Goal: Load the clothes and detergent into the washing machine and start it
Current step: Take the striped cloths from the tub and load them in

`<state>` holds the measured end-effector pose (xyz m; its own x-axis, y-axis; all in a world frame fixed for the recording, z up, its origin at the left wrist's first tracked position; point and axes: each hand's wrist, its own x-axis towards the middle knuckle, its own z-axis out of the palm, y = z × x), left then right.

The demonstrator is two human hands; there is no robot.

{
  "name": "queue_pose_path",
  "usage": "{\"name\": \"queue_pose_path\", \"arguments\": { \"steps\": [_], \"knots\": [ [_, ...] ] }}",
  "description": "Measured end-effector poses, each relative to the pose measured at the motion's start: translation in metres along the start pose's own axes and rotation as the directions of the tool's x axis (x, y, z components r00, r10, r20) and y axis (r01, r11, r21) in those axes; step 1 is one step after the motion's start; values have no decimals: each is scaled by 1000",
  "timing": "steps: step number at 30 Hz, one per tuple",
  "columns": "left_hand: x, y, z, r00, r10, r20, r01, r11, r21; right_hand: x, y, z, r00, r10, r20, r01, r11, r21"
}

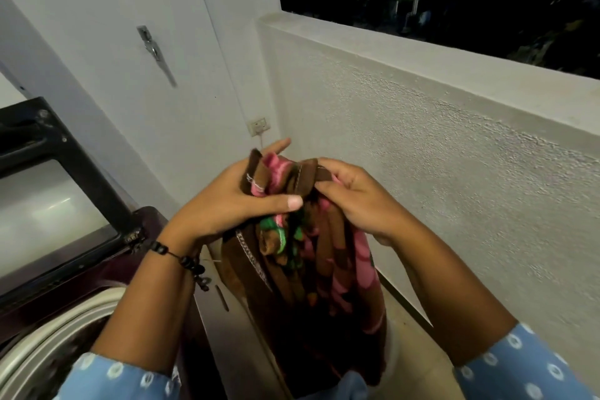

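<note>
A brown cloth with pink and green patches [292, 263] hangs bunched in front of me, its lower part trailing down out of sight. My left hand [227, 201] grips its top left folds, thumb pressed across the fabric. My right hand [350, 195] pinches the top right edge, fingers curled over the hem. The top-loading washing machine [107, 273] stands at the lower left with its dark lid [48, 178] raised and the pale tub rim [61, 321] showing. The cloth hangs to the right of the machine, beside its side panel.
A rough white parapet wall [422, 146] runs along the right, with darkness beyond it. A white door with a metal latch [156, 52] stands behind the machine. A wall socket [258, 124] sits in the corner. A strip of floor [418, 344] shows at the lower right.
</note>
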<state>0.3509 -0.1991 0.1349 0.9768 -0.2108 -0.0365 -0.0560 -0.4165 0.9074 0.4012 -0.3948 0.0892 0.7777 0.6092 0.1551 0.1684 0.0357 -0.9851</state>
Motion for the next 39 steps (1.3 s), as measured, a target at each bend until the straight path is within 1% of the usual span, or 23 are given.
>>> {"name": "queue_pose_path", "arguments": {
  "steps": [1,2,3,5,7,8,10,12,14,17,18,20,21,22,24,26,28,29,31,33,35,37,39],
  "knots": [
    [1,1,4,999,1,54,-3,1000,25,1,-13,2,999,-36,26,36,999,-24],
    [2,1,7,998,9,60,-12,999,46,2,-23,3,997,-61,45,63,997,-45],
    [3,3,11,1000,22,19,-23,998,56,3,-29,3,995,-82,53,86,994,-63],
    [4,3,11,992,38,-122,-32,998,52,3,-34,2,993,-105,47,107,993,-55],
    [4,-1,6,973,32,-230,-32,999,1,1,-30,-2,994,-94,52,94,996,8],
    [4,-3,2,963,33,-266,-39,999,-17,-1,-25,-6,995,-72,63,71,997,7],
    [3,-3,-4,941,66,-333,-107,988,-107,-3,-5,-15,994,22,112,-12,996,-90],
    [2,1,-9,902,43,-430,-187,936,-299,-7,24,-23,975,154,162,-113,965,-238],
    [-2,5,-18,880,27,-475,-266,856,-444,-13,54,-30,943,286,172,-220,919,-327],
    [-6,6,-35,878,6,-479,-346,698,-627,-25,88,-43,877,458,144,-372,838,-400],
    [-7,5,-40,876,-8,-482,-353,671,-652,-29,97,-47,855,502,126,-403,798,-448],
    [-9,2,-46,883,-13,-468,-342,667,-662,-37,113,-54,807,584,83,-468,719,-513],
    [-10,1,-47,887,-15,-461,-332,674,-660,-41,118,-56,792,608,63,-497,700,-512],
    [-11,-1,-46,887,-21,-460,-324,682,-656,-43,120,-58,792,609,39,-515,701,-492],
    [-11,-3,-39,874,-34,-485,-315,719,-619,-42,112,-56,835,550,-23,-515,767,-383],
    [-7,-7,-29,865,-24,-501,-292,788,-542,-33,93,-51,885,461,-63,-465,870,-161],
    [-3,-8,-18,878,31,-477,-278,846,-455,-23,63,-45,929,368,-35,-368,930,21],
    [-2,-8,-12,894,62,-443,-264,872,-412,-18,47,-41,950,313,-18,-312,949,52],
    [1,-6,1,939,94,-331,-216,910,-353,-9,18,-31,978,209,-12,-208,977,35],
    [5,-1,15,980,92,-175,-148,929,-340,-2,-7,-20,994,101,-37,-101,995,18],
    [8,6,26,994,102,-32,-107,949,-298,2,-25,-12,995,-10,-96,4,999,-53],
    [10,11,29,996,90,1,-86,958,-275,2,-36,-8,984,-102,-147,84,989,-118],
    [10,14,26,998,57,-20,-60,959,-276,-1,-39,-7,966,-144,-214,124,987,-101]
  ]
}}
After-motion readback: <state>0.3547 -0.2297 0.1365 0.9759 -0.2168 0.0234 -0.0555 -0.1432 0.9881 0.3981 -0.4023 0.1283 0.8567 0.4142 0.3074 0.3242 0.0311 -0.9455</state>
